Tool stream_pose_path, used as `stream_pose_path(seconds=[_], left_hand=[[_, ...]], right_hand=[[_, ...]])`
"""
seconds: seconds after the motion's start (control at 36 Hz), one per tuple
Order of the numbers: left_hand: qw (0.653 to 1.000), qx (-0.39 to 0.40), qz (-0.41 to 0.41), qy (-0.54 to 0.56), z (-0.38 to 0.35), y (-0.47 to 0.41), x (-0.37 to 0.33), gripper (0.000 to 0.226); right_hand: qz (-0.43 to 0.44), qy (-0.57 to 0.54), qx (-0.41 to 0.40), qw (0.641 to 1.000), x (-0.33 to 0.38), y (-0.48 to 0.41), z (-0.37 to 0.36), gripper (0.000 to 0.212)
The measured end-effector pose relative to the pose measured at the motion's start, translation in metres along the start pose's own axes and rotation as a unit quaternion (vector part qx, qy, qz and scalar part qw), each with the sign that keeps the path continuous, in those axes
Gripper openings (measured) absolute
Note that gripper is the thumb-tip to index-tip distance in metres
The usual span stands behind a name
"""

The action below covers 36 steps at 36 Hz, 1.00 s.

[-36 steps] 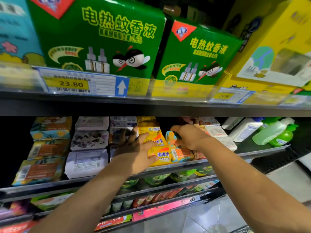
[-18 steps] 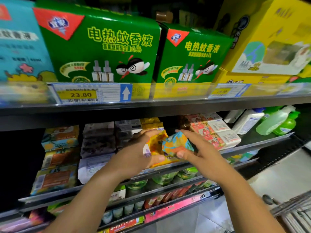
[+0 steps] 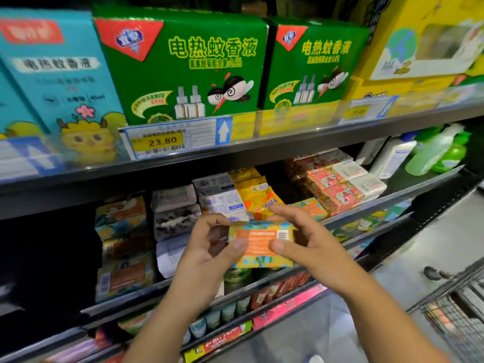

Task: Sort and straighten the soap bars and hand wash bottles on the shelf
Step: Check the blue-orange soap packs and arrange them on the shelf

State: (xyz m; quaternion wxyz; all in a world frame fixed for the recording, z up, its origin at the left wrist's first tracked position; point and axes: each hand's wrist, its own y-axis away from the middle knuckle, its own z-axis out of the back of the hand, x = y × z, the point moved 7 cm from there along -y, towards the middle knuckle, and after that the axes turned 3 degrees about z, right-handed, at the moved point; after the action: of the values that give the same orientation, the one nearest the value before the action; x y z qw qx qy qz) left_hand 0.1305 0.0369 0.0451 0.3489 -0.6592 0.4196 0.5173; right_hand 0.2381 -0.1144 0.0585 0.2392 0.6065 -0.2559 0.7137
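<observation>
Both hands up at centre frame, in front of the middle shelf (image 3: 398, 196).
- Left hand (image 3: 207, 247): grip closed on the left end of an orange-and-teal soap bar (image 3: 262, 244), thumb on the face, fingers curled behind.
- Right hand (image 3: 309, 244): grip on the right end of the same bar, thumb on the lower right corner, fingers over the top edge.
- The bar is off the shelf and held roughly level. The printed orange panel and barcode face the camera.
- On the shelf directly behind it: yellow soap packs (image 3: 255, 195), leaning and uneven, with white-and-blue soap packs (image 3: 220, 195) just left of them.
- A matching orange-and-teal pack (image 3: 311, 208) lies on the shelf just right of the right hand's fingers. Pink soap packs (image 3: 332, 189) and white soap packs (image 3: 358, 176) sit further right.
- Hand wash bottles are at the right end of the shelf, tilted: a white bottle (image 3: 392, 155) and green bottles (image 3: 437, 153).
- Left end of the shelf: stacked soap packs (image 3: 123, 244), dim and blurred.
- Shelf above: green mosquito-liquid boxes (image 3: 183, 66), price tag 23.80 (image 3: 162, 141).
- Lower right corner: wire cart (image 3: 455, 313).
</observation>
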Motion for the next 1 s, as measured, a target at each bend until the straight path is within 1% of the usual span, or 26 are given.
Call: stream_pose_path(seconds=[0.06,0.08,0.14,0.22,0.25,0.31,0.33,0.36,0.39,0.42,0.44,0.5,0.53,0.56,0.58,0.61,0.64,0.69,0.78,0.83,0.89,0.97,1.0], left_hand=[[1.000,0.001,0.003,-0.016,-0.001,0.006,-0.004,0.031],[0.999,0.010,0.000,-0.030,-0.003,0.008,-0.005,0.031],[0.998,0.035,0.001,-0.044,-0.010,0.013,-0.007,0.030],[0.996,0.074,0.025,-0.034,-0.014,0.017,0.005,0.029],[0.995,0.092,0.028,-0.035,-0.014,0.017,0.009,0.032],[0.991,0.117,0.022,-0.065,-0.013,0.016,0.016,0.056],[0.987,0.126,0.006,-0.099,-0.013,0.015,0.016,0.064],[0.983,0.121,-0.015,-0.138,-0.013,0.014,0.013,0.062],[0.980,0.110,-0.033,-0.164,-0.012,0.012,0.009,0.056],[0.980,0.096,-0.040,-0.172,-0.011,0.010,0.007,0.051],[0.983,0.083,-0.038,-0.159,-0.010,0.008,0.007,0.049],[0.990,0.061,-0.025,-0.124,-0.012,0.007,0.005,0.046],[0.993,0.043,-0.018,-0.105,-0.013,0.006,0.005,0.045],[0.996,0.022,-0.010,-0.082,-0.014,0.006,0.004,0.043],[0.998,-0.003,0.000,-0.056,-0.015,0.005,0.005,0.039],[0.999,-0.029,0.014,-0.034,-0.017,0.004,0.005,0.036],[0.998,-0.053,0.026,-0.020,-0.018,0.003,0.005,0.035],[0.995,-0.089,0.041,-0.010,-0.023,0.001,0.004,0.036],[0.993,-0.108,0.041,-0.031,-0.037,-0.004,-0.003,0.035],[0.993,-0.100,0.022,-0.061,-0.046,-0.007,-0.009,0.040],[0.995,-0.063,0.013,-0.071,-0.054,-0.009,-0.011,0.045],[0.997,0.005,0.016,-0.074,-0.062,-0.010,-0.006,0.062],[0.996,0.009,0.009,-0.086,-0.062,-0.011,-0.007,0.065]], right_hand=[[-0.022,-0.031,-0.009,0.999,-0.005,0.007,-0.002,0.052],[-0.027,-0.036,-0.027,0.999,-0.007,0.010,-0.003,0.050],[-0.032,-0.057,-0.071,0.995,-0.007,0.014,-0.005,0.035],[-0.045,-0.106,-0.126,0.985,-0.007,0.020,-0.004,0.012],[-0.056,-0.121,-0.136,0.982,-0.009,0.022,-0.004,0.007],[-0.082,-0.161,-0.145,0.973,-0.010,0.025,-0.005,0.005],[-0.097,-0.187,-0.144,0.967,-0.011,0.027,-0.006,0.002],[-0.111,-0.213,-0.138,0.961,-0.011,0.028,-0.007,0.006],[-0.122,-0.237,-0.125,0.956,-0.011,0.030,-0.008,0.015],[-0.126,-0.263,-0.105,0.951,-0.010,0.030,-0.010,0.023],[-0.124,-0.290,-0.079,0.946,-0.008,0.031,-0.012,0.030],[-0.110,-0.335,-0.011,0.936,-0.005,0.031,-0.012,0.054],[-0.103,-0.331,0.028,0.938,-0.004,0.032,-0.011,0.063],[-0.097,-0.298,0.061,0.948,-0.003,0.032,-0.010,0.066],[-0.090,-0.245,0.081,0.962,-0.003,0.032,-0.008,0.063],[-0.086,-0.197,0.083,0.973,-0.003,0.031,-0.005,0.058],[-0.082,-0.159,0.069,0.981,-0.003,0.029,-0.002,0.051],[-0.082,-0.128,0.025,0.988,-0.003,0.022,0.007,0.034],[-0.078,-0.133,0.002,0.988,0.000,0.015,0.016,0.029],[-0.086,-0.156,-0.016,0.984,0.003,0.012,0.026,0.035],[-0.092,-0.175,-0.036,0.980,0.008,0.009,0.036,0.036],[-0.112,-0.226,-0.060,0.966,0.009,0.006,0.048,0.020],[-0.119,-0.256,-0.068,0.957,0.007,0.005,0.051,0.017]])
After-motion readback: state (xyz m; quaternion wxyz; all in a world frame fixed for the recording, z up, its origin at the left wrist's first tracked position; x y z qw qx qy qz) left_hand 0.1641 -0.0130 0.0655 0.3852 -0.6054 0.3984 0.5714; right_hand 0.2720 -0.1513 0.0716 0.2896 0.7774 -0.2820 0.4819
